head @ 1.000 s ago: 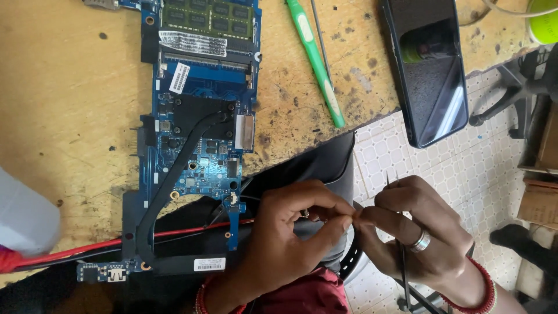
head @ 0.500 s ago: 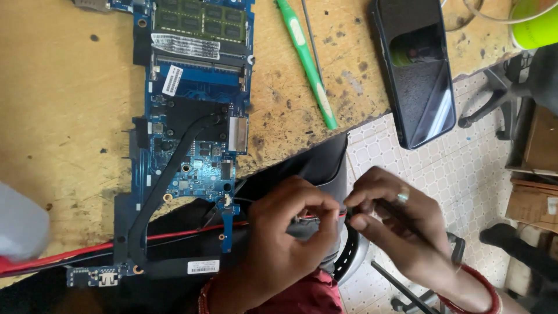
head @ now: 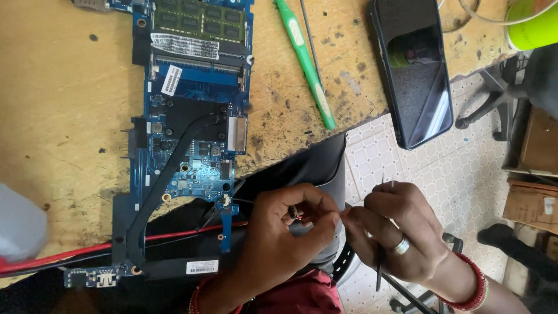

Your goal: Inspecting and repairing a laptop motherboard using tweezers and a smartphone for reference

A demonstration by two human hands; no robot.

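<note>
A blue laptop motherboard (head: 195, 110) with a black heat pipe (head: 163, 192) lies on the worn wooden bench. Its lower end rests on a black laptop shell (head: 308, 166). My left hand (head: 279, 238) pinches a small wire end (head: 296, 213) just past the board's lower right corner. My right hand (head: 401, 229), with a ring on one finger, meets it fingertip to fingertip and holds thin metal tweezers (head: 379, 273) running through the fist. Red and black wires (head: 87, 251) run left from under the board.
A green-handled screwdriver (head: 306, 67) and a thin metal rod lie right of the board. A black phone (head: 415, 70) overhangs the bench edge. There is a green cup (head: 535, 26) at top right, a blurred grey object (head: 20, 229) at left, and cardboard boxes (head: 537, 166) on the tiled floor.
Both hands stay pinched together at the same spot by the board's corner. The right hand rose slightly and then came back down.
</note>
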